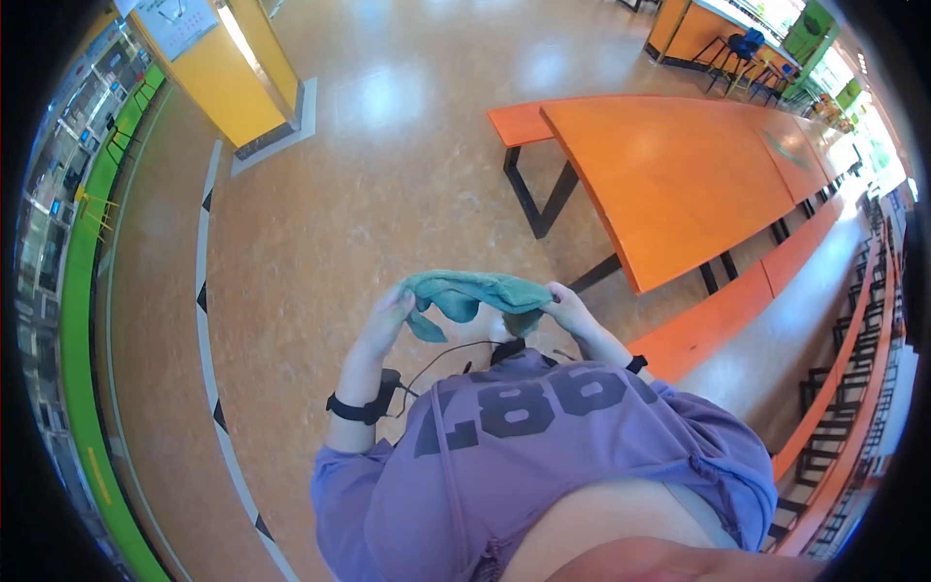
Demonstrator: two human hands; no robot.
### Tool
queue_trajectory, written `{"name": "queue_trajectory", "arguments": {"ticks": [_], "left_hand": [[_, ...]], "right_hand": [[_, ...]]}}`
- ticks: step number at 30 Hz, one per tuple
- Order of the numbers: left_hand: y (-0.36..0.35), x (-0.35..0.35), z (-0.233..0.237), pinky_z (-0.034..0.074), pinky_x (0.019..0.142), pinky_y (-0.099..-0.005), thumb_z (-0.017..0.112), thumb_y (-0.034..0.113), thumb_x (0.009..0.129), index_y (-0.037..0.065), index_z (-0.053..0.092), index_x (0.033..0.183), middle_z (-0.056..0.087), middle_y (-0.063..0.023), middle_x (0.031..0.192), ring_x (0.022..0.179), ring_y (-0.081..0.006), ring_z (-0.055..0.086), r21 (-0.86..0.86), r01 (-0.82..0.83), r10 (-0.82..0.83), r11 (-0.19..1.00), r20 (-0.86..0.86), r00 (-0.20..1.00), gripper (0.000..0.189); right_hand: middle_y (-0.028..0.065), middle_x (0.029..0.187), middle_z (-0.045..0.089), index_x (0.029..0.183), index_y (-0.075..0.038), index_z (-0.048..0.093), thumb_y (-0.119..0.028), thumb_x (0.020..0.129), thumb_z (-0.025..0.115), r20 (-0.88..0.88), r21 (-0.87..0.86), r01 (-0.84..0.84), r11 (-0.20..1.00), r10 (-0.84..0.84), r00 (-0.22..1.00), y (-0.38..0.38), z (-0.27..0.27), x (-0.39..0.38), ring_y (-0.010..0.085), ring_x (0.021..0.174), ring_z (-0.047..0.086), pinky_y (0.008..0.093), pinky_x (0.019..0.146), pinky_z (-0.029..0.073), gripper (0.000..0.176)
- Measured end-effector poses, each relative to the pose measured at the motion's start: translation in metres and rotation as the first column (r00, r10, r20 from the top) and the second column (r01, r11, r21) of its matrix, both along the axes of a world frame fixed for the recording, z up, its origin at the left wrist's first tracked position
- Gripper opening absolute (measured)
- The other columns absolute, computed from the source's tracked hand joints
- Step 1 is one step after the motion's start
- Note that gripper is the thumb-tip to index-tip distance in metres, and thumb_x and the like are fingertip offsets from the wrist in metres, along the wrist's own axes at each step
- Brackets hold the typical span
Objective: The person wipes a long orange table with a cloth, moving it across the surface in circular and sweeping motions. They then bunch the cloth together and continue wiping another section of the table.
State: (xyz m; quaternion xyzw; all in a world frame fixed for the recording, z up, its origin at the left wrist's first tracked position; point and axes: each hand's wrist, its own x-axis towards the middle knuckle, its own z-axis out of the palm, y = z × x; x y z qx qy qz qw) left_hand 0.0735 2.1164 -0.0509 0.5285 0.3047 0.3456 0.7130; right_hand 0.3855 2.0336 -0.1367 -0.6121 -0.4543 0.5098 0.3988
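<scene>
From my remote station I count, nearest first: one purple shirt (543,436) with large dark numerals filling the lower frame; two dark wrist bands, one on each forearm, the left band (357,408) carrying a small black unit with a thin cable (441,357) running toward the chest. Next come two bare hands. The left hand (388,325) and the right hand (570,310) are both closed on one teal cloth (475,291), each pinching an opposite end. The cloth is held in the air in front of the chest, above the speckled brown floor (369,194), and touches no furniture. It is soft, bunched and creased along its top edge, sagging in a loose fold between the hands, with one corner hanging down near the left hand. Beyond it I count one long orange table (679,175) on dark legs and two orange benches, one on each side of it. Farther left stands one yellow pillar (228,73). The seats at far top right are too small to count reliably.
</scene>
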Motion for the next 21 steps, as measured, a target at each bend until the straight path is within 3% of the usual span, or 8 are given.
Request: {"name": "queue_trajectory", "arguments": {"ticks": [4,7,10,13,17,21], "left_hand": [[0.092,0.003,-0.015,0.040,0.081,-0.0265,0.051,0.031,0.087,0.000,0.050,0.116,0.056,-0.0039,0.100,0.091,-0.0126,0.051,-0.081,0.048,-0.051,0.996,-0.031,0.998,0.042],[0.161,0.018,-0.002,0.041,0.081,-0.0268,0.051,0.030,0.087,0.000,0.051,0.114,0.057,-0.0043,0.100,0.093,-0.0134,0.051,-0.020,0.034,-0.035,0.999,-0.052,0.998,0.040],[0.250,0.022,0.010,0.042,0.082,-0.0291,0.054,0.035,0.085,-0.001,0.050,0.113,0.058,-0.0069,0.104,0.096,-0.0160,0.053,-0.022,0.107,-0.109,0.994,-0.220,0.969,0.046],[0.318,0.031,0.037,0.040,0.084,-0.0279,0.050,0.032,0.088,0.000,0.050,0.114,0.056,-0.0048,0.103,0.095,-0.0138,0.051,0.062,0.187,-0.172,0.980,-0.202,0.964,0.041],[0.406,0.039,0.042,0.040,0.083,-0.0276,0.049,0.033,0.088,-0.001,0.049,0.115,0.056,-0.0045,0.102,0.094,-0.0135,0.051,0.092,0.111,-0.095,0.990,-0.162,0.982,0.043],[0.502,0.037,0.013,0.039,0.084,-0.0278,0.049,0.034,0.088,0.000,0.049,0.115,0.056,-0.0051,0.105,0.096,-0.0135,0.050,0.039,0.087,-0.081,0.995,-0.133,0.988,0.043]], "right_hand": [[-0.0020,0.075,0.054,0.081,-0.006,0.055,-0.014,0.080,0.061,-0.085,0.005,0.009,1.000,-0.008,0.996,0.088,-0.021,0.015,0.0063,0.072,0.049,0.0219,0.066,0.039,0.010],[-0.0023,0.075,0.054,0.082,-0.006,0.055,-0.012,0.079,0.061,-0.158,0.005,0.028,1.000,-0.027,0.987,0.163,-0.036,0.035,0.0063,0.072,0.048,0.0218,0.066,0.039,0.009],[-0.0026,0.074,0.053,0.082,-0.006,0.054,-0.011,0.080,0.060,-0.210,-0.048,0.073,0.996,-0.082,0.974,0.251,-0.029,0.042,0.0062,0.072,0.048,0.0218,0.066,0.039,0.008],[-0.0024,0.074,0.053,0.081,-0.006,0.054,-0.011,0.079,0.060,-0.154,-0.022,-0.008,1.000,0.005,0.988,0.332,-0.003,0.038,0.0062,0.070,0.048,0.0209,0.065,0.039,0.009],[-0.0024,0.073,0.052,0.080,-0.005,0.054,-0.012,0.077,0.062,-0.076,-0.075,-0.105,0.992,0.099,0.992,0.420,0.039,0.030,0.0064,0.071,0.047,0.0213,0.065,0.039,0.010],[-0.0022,0.070,0.050,0.078,-0.006,0.053,-0.012,0.077,0.062,0.084,-0.012,-0.195,0.981,0.195,0.977,0.504,0.005,0.046,0.0067,0.069,0.046,0.0217,0.064,0.039,0.011]]}}
